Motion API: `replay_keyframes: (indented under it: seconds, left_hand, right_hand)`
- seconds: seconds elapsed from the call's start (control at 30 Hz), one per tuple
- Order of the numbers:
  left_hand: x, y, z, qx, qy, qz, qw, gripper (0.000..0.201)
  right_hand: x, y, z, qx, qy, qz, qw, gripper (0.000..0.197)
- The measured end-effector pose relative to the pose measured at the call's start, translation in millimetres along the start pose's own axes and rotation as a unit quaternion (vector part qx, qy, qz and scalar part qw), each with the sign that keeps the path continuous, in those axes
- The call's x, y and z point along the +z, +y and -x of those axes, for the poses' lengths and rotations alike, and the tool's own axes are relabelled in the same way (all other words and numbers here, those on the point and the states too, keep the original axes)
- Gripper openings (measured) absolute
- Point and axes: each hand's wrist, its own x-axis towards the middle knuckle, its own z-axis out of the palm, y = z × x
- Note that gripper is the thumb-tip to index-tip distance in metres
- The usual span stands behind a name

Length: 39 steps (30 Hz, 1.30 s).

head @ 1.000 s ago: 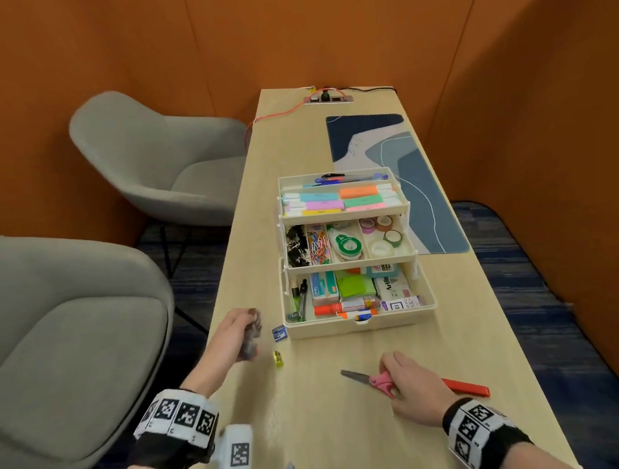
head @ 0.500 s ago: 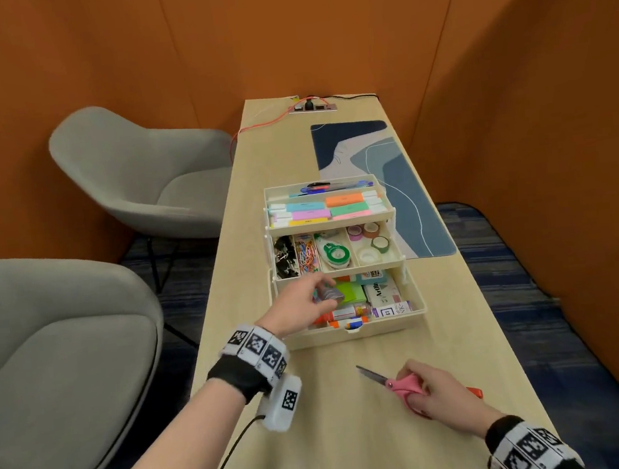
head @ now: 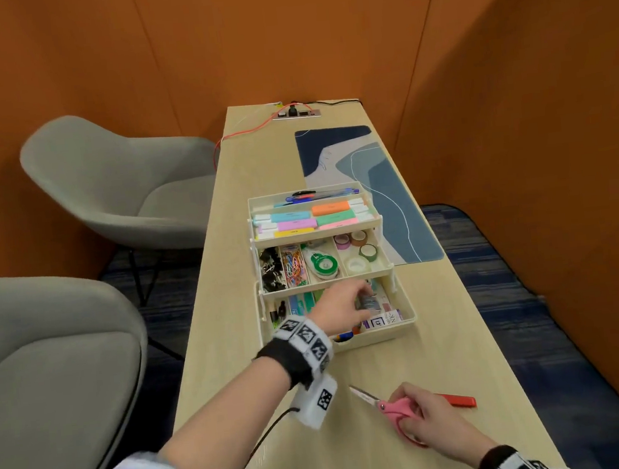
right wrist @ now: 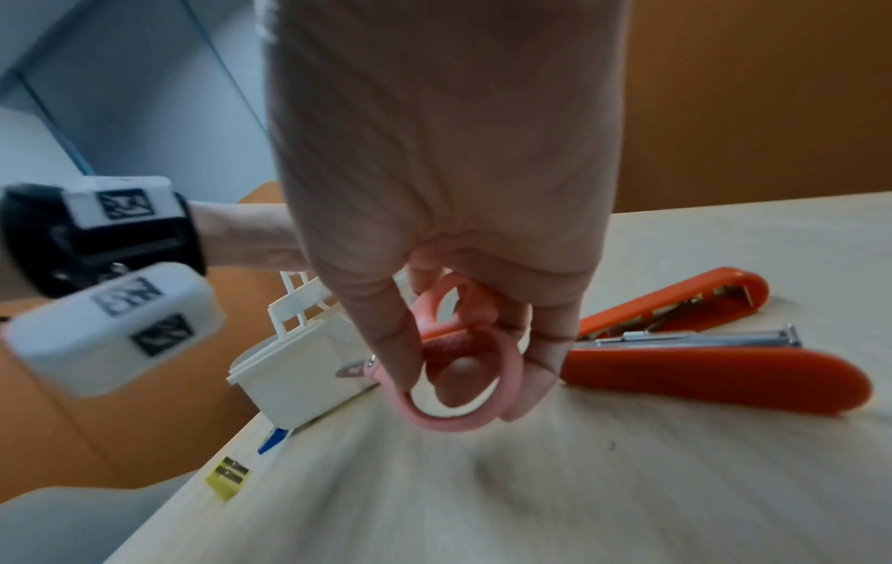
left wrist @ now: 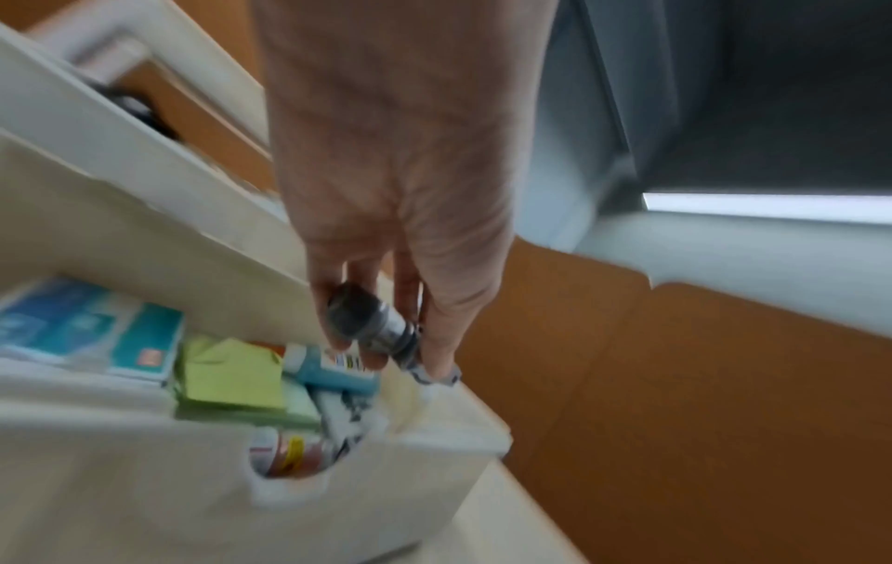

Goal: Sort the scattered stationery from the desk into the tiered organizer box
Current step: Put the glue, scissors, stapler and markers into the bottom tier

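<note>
The cream tiered organizer box (head: 385, 334) stands open on the desk, its three trays stepped back and full of stationery. My left hand (head: 359, 301) is over the right part of the bottom tray and pinches a small grey and silver object (left wrist: 371, 324) between fingers and thumb. Below it lie green sticky notes (left wrist: 231, 377) and small boxes. Near the front edge my right hand (head: 412, 413) grips the pink handles of the scissors (right wrist: 463, 366), blades (head: 365, 395) pointing left toward the box. An orange stapler (right wrist: 700, 366) lies just right of that hand.
A yellow sharpener (right wrist: 227, 473) and a small blue item (right wrist: 272, 439) lie on the desk by the box's front left corner. A blue desk mat (head: 391, 196) sits behind the box at right. Two grey chairs (head: 114, 185) stand left of the desk.
My left hand carried the grey object from the desk left of the box up over the bottom tray, then further right. The right hand stayed on the scissors.
</note>
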Motion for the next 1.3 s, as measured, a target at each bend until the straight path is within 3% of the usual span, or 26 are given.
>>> replay_keyframes:
  seconds: [0.13, 0.23, 0.47, 0.6, 0.67, 0.77, 0.93, 1.0, 1.13, 1.23, 1.3]
  left_hand:
    - [22, 6, -31, 0.024, 0.008, -0.153, 0.988, 0.021]
    - [35, 6, -45, 0.002, -0.002, -0.183, 0.983, 0.021]
    - [43, -1, -54, -0.065, -0.081, -0.042, 0.994, 0.044]
    - [25, 0, -41, -0.033, -0.115, -0.034, 0.992, 0.048]
    - [10, 0, -24, -0.005, -0.079, -0.05, 0.996, 0.046]
    - [-23, -8, 16, 0.012, 0.041, -0.015, 0.999, 0.038]
    - [-70, -48, 98, -0.059, 0.261, 0.038, 0.963, 0.028]
    - [-75, -64, 122, -0.095, 0.291, 0.033, 0.951, 0.025]
    - [-60, -66, 131, -0.095, 0.215, -0.023, 0.972, 0.028]
    - [-37, -57, 104, -0.076, 0.086, -0.093, 0.989, 0.034]
    - [-26, -58, 82, -0.083, -0.005, -0.156, 0.984, 0.03]
  right_hand:
    - [4, 2, 2, 0.003, 0.018, -0.004, 1.0, 0.013]
    - [4, 4, 5, 0.003, 0.023, -0.015, 1.0, 0.014]
    - [3, 6, 6, 0.017, 0.041, -0.052, 0.998, 0.03]
    - [1, 0, 6, 0.018, 0.024, -0.031, 0.999, 0.014]
    - [0, 1, 4, 0.027, 0.029, -0.043, 0.998, 0.012]
    - [-4, 1, 3, 0.057, 0.027, -0.074, 0.995, 0.012]
    - [-18, -26, -10, 0.051, 0.016, -0.146, 0.988, 0.018]
    - [-26, -44, -18, 0.03, 0.021, -0.172, 0.984, 0.021]
    - [-38, -68, -35, 0.004, 0.03, -0.156, 0.987, 0.021]
    - [-40, -71, -46, 0.002, 0.066, -0.137, 0.988, 0.018]
    - [-41, -72, -48, 0.004, 0.083, -0.139, 0.987, 0.016]
